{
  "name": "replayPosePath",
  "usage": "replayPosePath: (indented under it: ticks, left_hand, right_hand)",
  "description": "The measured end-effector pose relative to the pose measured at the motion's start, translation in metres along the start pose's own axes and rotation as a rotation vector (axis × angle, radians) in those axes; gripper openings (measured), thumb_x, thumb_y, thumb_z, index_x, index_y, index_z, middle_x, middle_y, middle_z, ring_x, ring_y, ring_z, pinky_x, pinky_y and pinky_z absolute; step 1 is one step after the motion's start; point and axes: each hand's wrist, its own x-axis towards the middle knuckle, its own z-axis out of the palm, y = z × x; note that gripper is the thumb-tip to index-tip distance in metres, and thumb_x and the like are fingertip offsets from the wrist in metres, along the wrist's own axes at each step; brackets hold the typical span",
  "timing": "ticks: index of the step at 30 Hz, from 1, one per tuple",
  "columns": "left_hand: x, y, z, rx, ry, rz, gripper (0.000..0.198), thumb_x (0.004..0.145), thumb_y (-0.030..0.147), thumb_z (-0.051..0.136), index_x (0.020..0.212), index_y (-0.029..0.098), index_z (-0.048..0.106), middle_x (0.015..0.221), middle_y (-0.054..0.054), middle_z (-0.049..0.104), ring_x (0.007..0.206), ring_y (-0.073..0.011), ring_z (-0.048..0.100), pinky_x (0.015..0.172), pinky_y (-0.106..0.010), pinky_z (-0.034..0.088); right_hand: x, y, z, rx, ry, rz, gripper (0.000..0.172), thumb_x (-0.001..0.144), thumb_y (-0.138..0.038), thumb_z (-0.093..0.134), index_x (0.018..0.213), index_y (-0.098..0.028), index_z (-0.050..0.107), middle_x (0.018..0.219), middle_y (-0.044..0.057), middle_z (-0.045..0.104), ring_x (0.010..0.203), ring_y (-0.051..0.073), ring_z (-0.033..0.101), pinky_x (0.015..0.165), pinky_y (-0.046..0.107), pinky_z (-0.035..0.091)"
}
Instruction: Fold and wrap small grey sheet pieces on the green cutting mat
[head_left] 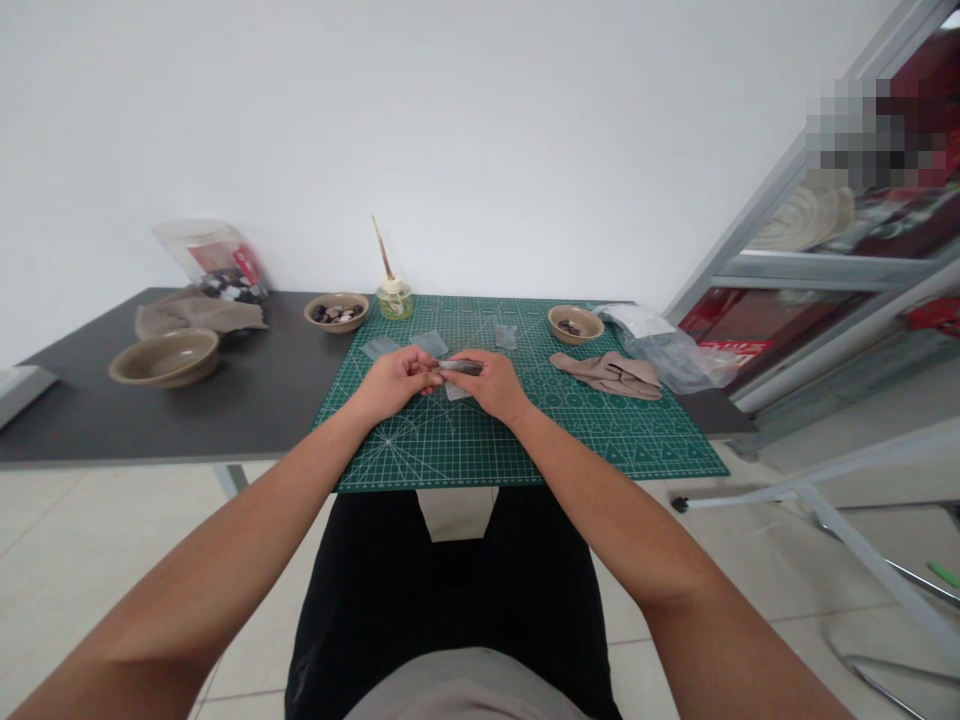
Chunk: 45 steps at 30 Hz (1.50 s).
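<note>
Both hands meet above the green cutting mat (600, 430). My right hand (493, 380) is closed on a small dark grey piece (466, 367), its kind unclear at this size. Fingers pinched together, my left hand (399, 382) touches the piece's left end; what it grips is hidden. Under the fingers lies a pale flat piece (456, 392). Just beyond the hands are thin translucent sheets (429, 343) and a small clear block (506, 336). Farther back stands a glass jar (394, 299) of yellowish liquid with a brush (382, 250) upright in its top.
A bowl of dark stones (337, 313) stands left of the mat, a bowl with a few stones (575, 323) at its right. A brown cloth (611, 374) and plastic bag (660, 345) lie right. Farther left are a larger bowl (165, 358), another cloth (199, 312) and a tipped clear container (214, 260).
</note>
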Motion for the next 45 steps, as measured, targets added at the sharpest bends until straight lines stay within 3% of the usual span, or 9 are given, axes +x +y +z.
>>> replayPosePath:
  ticks: [11,23,29,38,45]
  left_hand:
    - [-0.0001,-0.0013,-0.0002,0.015,-0.016,0.004,0.030,0.067,0.036,0.076,0.082,0.018,0.058,0.060,0.003,0.063,0.057,-0.0137,0.059,0.058,-0.027,0.047]
    - [0.0008,-0.0029,-0.0015,-0.005,-0.009,0.004,0.031,0.065,0.036,0.076,0.083,0.017,0.058,0.061,0.003,0.064,0.057,-0.0137,0.060,0.058,-0.027,0.047]
    - [-0.0001,-0.0023,-0.0008,-0.003,-0.026,0.007,0.029,0.066,0.035,0.076,0.082,0.018,0.059,0.061,0.003,0.063,0.057,-0.0130,0.059,0.058,-0.026,0.046]
    - [0.0008,-0.0033,-0.0007,-0.014,-0.025,0.019,0.029,0.066,0.034,0.076,0.082,0.018,0.059,0.060,0.004,0.063,0.056,-0.0133,0.059,0.058,-0.027,0.047]
    - [-0.0006,-0.0008,0.0001,0.030,-0.047,0.041,0.024,0.068,0.033,0.074,0.081,0.018,0.059,0.059,0.004,0.061,0.056,-0.0122,0.057,0.056,-0.025,0.043]
  right_hand:
    - [0.0003,-0.0023,-0.0014,-0.019,-0.007,-0.001,0.015,0.081,-0.035,0.071,0.086,-0.021,0.075,0.081,-0.001,0.074,0.077,0.015,0.066,0.072,0.026,0.045]
    - [0.0013,0.0019,-0.0004,0.047,-0.046,-0.015,0.019,0.083,-0.035,0.070,0.093,-0.021,0.076,0.089,0.001,0.075,0.083,0.016,0.067,0.078,0.027,0.047]
    - [-0.0004,-0.0021,-0.0016,-0.028,-0.012,0.040,0.016,0.079,-0.035,0.072,0.086,-0.021,0.076,0.079,-0.001,0.074,0.076,0.016,0.066,0.071,0.026,0.045]
    - [0.0005,0.0020,-0.0007,-0.041,-0.006,-0.005,0.015,0.080,-0.034,0.073,0.091,-0.024,0.077,0.090,0.001,0.075,0.086,0.018,0.068,0.080,0.029,0.047]
    - [-0.0005,0.0004,-0.0018,-0.122,0.012,0.015,0.013,0.078,-0.034,0.075,0.087,-0.024,0.076,0.082,0.000,0.073,0.078,0.016,0.066,0.074,0.028,0.046]
